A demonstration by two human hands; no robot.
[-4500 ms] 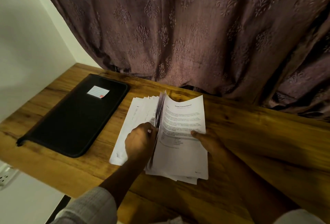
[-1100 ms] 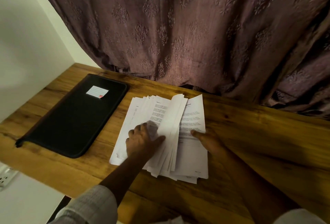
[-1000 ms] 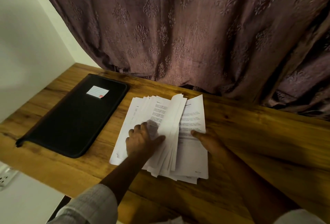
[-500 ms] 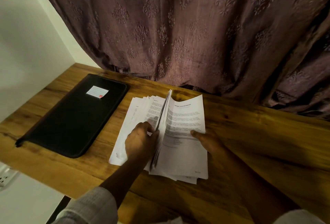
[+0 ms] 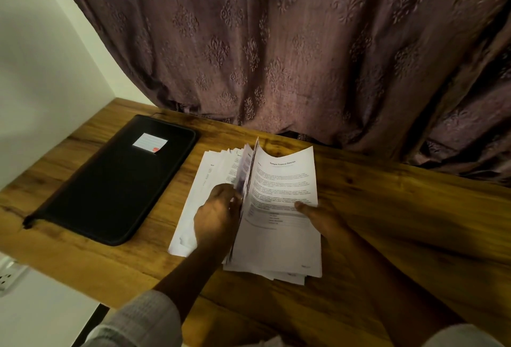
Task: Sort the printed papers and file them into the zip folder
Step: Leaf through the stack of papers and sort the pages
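A stack of printed papers point(image 5: 282, 225) lies on the wooden desk point(image 5: 401, 222), with a "Sample Financial Statement" page on top at the right. My left hand point(image 5: 217, 215) grips a bunch of sheets point(image 5: 249, 169) by their edge and holds them standing nearly upright. More sheets point(image 5: 210, 178) lie fanned out flat to the left of it. My right hand point(image 5: 322, 216) rests on the top page, thumb pressing it down. The black zip folder point(image 5: 110, 183) lies flat and zipped at the left, apart from both hands.
A white label point(image 5: 150, 142) sits on the folder's cover. A patterned brown curtain point(image 5: 276, 42) hangs along the desk's far edge. A white wall point(image 5: 41, 70) bounds the left side, and a power socket point(image 5: 8, 277) shows below the desk's front left edge.
A second ago my left hand pressed the flipped sheets flat to the left. It has since lifted a bunch upright again, baring the financial statement page. My right hand has stayed put.
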